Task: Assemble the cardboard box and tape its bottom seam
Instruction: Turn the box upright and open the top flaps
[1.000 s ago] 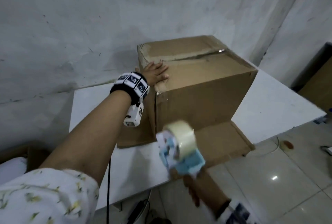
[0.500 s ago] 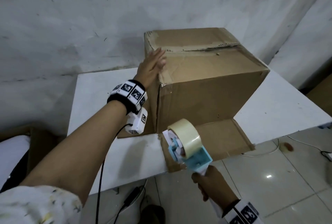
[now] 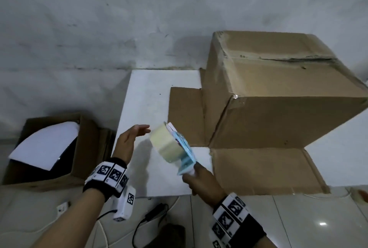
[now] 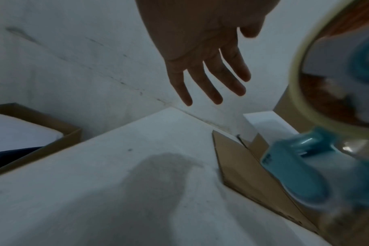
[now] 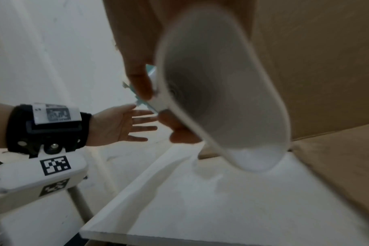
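A brown cardboard box (image 3: 278, 92) stands upside down on the white table (image 3: 151, 104), its closed flaps on top with a rough seam (image 3: 294, 59) across them. Lower flaps lie spread flat on the table (image 3: 262, 170). My right hand (image 3: 201, 182) grips the handle of a blue tape dispenser (image 3: 179, 148) with a clear tape roll (image 5: 221, 99), held above the table's front left part. My left hand (image 3: 129, 140) hovers open just left of the roll, fingers (image 4: 211, 79) straight, touching nothing.
On the floor to the left stands an open carton (image 3: 49, 152) with a white sheet in it. Cables (image 3: 147, 220) run on the tiled floor under the table's front edge. A grey wall (image 3: 119, 18) is right behind the table.
My left hand has come off the box's top corner and dropped back beside the tape roll. The right hand has carried the dispenser up and left. The view has swung left.
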### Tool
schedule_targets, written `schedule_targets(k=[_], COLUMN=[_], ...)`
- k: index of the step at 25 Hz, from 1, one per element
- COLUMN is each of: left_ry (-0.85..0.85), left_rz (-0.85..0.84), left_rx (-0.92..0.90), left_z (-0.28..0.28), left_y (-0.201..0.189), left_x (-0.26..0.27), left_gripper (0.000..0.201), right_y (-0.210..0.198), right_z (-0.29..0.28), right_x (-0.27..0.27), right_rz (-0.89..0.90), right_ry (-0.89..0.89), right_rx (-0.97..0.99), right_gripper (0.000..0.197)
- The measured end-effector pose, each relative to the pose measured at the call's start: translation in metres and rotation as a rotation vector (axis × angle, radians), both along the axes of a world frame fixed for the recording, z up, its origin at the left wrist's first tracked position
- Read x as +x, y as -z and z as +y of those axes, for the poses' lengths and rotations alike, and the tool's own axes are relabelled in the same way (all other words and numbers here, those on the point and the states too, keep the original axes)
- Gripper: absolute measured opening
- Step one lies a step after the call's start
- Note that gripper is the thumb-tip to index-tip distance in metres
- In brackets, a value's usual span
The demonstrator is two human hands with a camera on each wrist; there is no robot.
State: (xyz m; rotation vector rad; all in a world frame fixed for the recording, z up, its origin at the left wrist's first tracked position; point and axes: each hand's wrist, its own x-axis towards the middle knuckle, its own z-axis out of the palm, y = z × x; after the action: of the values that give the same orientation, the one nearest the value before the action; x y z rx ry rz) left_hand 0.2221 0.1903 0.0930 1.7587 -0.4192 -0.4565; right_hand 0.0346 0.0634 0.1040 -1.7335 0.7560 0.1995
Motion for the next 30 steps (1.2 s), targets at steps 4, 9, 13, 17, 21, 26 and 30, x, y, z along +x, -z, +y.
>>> schedule_targets(k=[4,9,13,17,21,26,30], left_ry=[-0.161,-0.015,-0.132,-0.106,-0.078,-0.200,-0.137], left_rz=[0.133,0.308,0.296,0.193,0.185,-0.021,-0.466], left_rx=[-0.035,-0.098,-0.012,0.066,-0.044,0.613,0.401], left_z=[0.021,0.015,0.016,0.014,0.008,-0.008,-0.062], left_y=[0.012,0.031,0.059,0.092,0.079,0.058,0.015], left_x=[0.023,0.057,0.077,0.086,0.088,0.071,0.032], left_gripper=[0.041,0.047,0.063,0.085,0.080,0.091,0.057], right_y=[0.017,0.043,0.066,0.066,0.022,-0.086,-0.131], right_z=[0.025,0.058,0.070,0.059,0.027,-0.032,-0.099], right_x=[0.070,0.150,0.177,0.185,0.175,0.101,0.043], right_rz=[-0.019,0.139,0.222,0.248,0.136,-0.699,-0.850], right_ry=[-0.097,-0.085,-0.105,-0.168,-0.331,-0.041,0.155], right_rx=[-0.102,-0.232,-0.361,-0.478,-0.583,-0.857,-1.303], right_gripper=[0.050,0.069,0.066,0.057,0.042,0.025,0.026])
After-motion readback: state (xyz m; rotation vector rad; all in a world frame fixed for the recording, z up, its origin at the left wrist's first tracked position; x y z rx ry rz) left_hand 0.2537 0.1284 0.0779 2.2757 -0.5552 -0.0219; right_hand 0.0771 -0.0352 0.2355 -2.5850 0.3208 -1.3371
